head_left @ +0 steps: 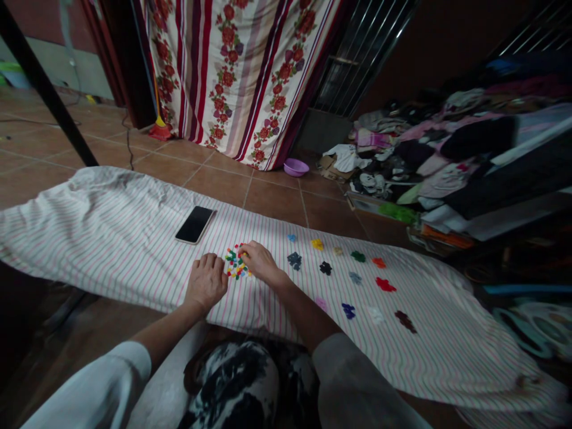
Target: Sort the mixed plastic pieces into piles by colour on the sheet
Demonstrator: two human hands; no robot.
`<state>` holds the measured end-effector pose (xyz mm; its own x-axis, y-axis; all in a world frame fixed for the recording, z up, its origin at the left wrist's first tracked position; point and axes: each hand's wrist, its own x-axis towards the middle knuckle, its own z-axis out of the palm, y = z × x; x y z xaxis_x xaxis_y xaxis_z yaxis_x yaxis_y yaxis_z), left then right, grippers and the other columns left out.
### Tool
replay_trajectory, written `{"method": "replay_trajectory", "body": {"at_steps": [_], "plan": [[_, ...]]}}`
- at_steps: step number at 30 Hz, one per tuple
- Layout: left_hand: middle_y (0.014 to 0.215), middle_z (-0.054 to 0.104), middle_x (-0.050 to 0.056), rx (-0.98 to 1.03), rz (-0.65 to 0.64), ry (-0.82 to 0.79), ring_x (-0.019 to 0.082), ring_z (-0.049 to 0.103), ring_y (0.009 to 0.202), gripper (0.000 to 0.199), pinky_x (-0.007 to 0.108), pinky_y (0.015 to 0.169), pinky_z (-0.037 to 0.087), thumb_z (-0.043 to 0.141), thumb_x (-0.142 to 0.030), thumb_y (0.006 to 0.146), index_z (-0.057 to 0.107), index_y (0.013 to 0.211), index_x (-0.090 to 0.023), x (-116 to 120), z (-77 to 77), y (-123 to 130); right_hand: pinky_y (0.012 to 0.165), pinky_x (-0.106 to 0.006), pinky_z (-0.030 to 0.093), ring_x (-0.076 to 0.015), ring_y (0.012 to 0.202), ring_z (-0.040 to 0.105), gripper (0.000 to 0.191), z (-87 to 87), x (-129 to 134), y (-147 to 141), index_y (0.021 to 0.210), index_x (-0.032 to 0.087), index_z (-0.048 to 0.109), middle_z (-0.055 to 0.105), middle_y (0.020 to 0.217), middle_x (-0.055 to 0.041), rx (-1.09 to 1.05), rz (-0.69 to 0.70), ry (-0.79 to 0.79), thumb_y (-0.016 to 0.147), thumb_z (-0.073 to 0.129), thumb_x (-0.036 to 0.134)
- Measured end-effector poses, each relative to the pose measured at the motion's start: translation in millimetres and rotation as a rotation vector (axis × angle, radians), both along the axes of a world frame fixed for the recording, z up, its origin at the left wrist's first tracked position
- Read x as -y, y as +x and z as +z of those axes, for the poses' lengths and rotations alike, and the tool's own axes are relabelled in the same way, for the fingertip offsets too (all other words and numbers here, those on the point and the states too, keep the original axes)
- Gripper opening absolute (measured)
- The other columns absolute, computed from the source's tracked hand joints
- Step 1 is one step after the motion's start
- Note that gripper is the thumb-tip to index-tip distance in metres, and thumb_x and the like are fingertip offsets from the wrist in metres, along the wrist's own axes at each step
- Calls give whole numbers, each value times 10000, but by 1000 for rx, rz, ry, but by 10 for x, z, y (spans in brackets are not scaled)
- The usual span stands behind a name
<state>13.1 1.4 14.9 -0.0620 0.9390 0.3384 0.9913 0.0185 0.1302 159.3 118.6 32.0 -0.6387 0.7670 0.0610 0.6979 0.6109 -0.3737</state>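
A mixed pile of tiny coloured pieces (234, 271), red, yellow, green, white and blue, lies on the striped cloth (134, 238) between my hands. My left hand (207, 280) rests on the cloth at the pile's left edge, fingers lying down against the fabric. Over the pile's right side, my right hand (259, 260) has its thumb and fingertips pinched together; what is between them is too small to make out. To the right are small single-colour heaps, among them yellow pieces (317, 244), black pieces (326, 268), red pieces (385, 285) and dark brown pieces (405, 322).
A phone (195, 224) with a dark screen lies left of the pile. Beyond the cloth, a purple basin (295, 167) sits on the tiled floor near a floral curtain (232, 77). Heaped clothes (429, 143) fill the right side. A red broom (159, 129) leans at the back left.
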Motion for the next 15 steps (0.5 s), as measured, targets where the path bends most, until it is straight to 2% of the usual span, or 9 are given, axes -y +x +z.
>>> {"method": "replay_trajectory", "body": {"at_steps": [8, 15], "plan": [[984, 599, 124, -22, -13, 34, 278, 536, 950, 178, 404, 769, 378, 419, -226, 848, 572, 919, -169, 20, -9, -3, 852, -252, 426, -159, 951, 586, 205, -76, 27, 13, 973, 224, 675, 652, 1011, -37, -88, 4, 19, 869, 524, 133], [1016, 628, 132, -20, -36, 69, 277, 552, 958, 191, 405, 772, 398, 415, -230, 855, 582, 927, -173, 24, -10, -15, 838, -248, 440, -157, 965, 595, 151, -100, 58, 13, 949, 238, 648, 664, 1029, -27, -148, -74, -31, 888, 517, 192]]}}
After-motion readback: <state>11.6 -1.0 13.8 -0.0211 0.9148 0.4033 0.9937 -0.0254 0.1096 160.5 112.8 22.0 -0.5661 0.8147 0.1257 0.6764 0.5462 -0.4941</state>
